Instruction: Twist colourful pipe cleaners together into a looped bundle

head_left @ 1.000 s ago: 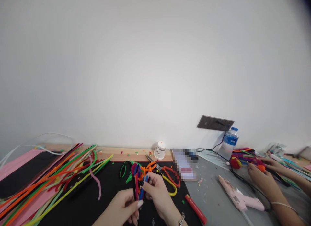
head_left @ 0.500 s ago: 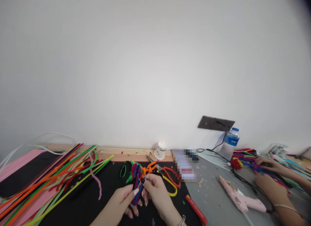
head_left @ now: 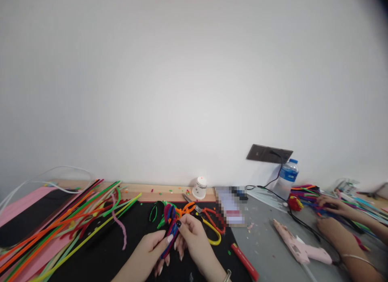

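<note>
Both hands meet over a black mat [head_left: 100, 253] around a bundle of purple, blue and red pipe cleaners [head_left: 170, 230]. My left hand [head_left: 151, 249] pinches the bundle's lower part, thumb on top and fingers curled beneath. On the bundle's right side, the thumb and forefinger of my right hand [head_left: 194, 237] press together; the other fingers hang curled below. Rounded loops form the bundle's top end. Just behind it lie green pipe-cleaner loops [head_left: 154, 213] and orange-handled scissors [head_left: 188, 208]. Part of the bundle is hidden by my fingers.
Loose pipe cleaners [head_left: 75, 217] spread over the left side. Behind the mat stands an upturned paper cup [head_left: 199, 188]. Yellow-handled pliers [head_left: 216, 235], a red utility knife [head_left: 244, 261], a pink glue gun [head_left: 300, 243] and a water bottle [head_left: 287, 179] are rightward. A co-worker's hands [head_left: 336, 221] work far right.
My fingers have shifted slightly along the pipe-cleaner bundle, and its lower end has tilted a little to the left. At far right the co-worker's hands have moved a little.
</note>
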`<action>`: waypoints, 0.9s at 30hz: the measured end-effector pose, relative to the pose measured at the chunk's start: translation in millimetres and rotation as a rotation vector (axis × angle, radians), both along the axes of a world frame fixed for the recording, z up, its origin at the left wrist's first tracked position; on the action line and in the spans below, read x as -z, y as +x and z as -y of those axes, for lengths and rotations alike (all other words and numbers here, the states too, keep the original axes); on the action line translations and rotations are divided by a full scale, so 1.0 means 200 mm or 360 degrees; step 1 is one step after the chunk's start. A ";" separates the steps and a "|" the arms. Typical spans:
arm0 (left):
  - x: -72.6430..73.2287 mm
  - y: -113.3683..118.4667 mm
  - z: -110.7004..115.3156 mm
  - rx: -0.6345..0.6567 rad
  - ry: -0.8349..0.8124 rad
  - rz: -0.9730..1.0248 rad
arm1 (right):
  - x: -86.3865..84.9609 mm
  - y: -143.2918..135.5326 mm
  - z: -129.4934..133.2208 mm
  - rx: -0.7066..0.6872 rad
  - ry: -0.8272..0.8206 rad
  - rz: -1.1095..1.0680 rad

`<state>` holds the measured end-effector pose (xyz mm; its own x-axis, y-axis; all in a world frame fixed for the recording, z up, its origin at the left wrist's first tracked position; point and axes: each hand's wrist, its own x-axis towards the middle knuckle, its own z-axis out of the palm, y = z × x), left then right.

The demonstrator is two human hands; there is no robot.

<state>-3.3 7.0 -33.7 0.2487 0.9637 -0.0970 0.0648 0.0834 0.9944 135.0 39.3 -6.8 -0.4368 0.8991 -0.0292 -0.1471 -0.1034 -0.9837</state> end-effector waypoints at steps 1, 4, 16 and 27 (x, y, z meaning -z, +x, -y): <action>0.00 0.00 0.00 0.0008 0.0005 -0.0019 | 0.00 0.00 0.00 0.0000 -0.0004 -0.0002; -0.02 -0.01 0.00 0.0029 0.0016 -0.0072 | -0.01 0.01 -0.01 0.0018 -0.0023 0.0007; -0.03 -0.02 -0.01 -0.0066 0.0043 -0.0071 | 0.02 0.03 -0.02 0.0030 0.0069 0.0169; -0.03 -0.03 -0.01 -0.0165 0.0056 0.0016 | -0.07 0.05 0.01 0.0276 0.0908 0.0894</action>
<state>-9.8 9.9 -27.3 0.1484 0.9870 -0.0608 0.0475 0.0543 0.9974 145.5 36.5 6.4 -0.3464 0.8952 0.2805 0.4152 0.4144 -0.8098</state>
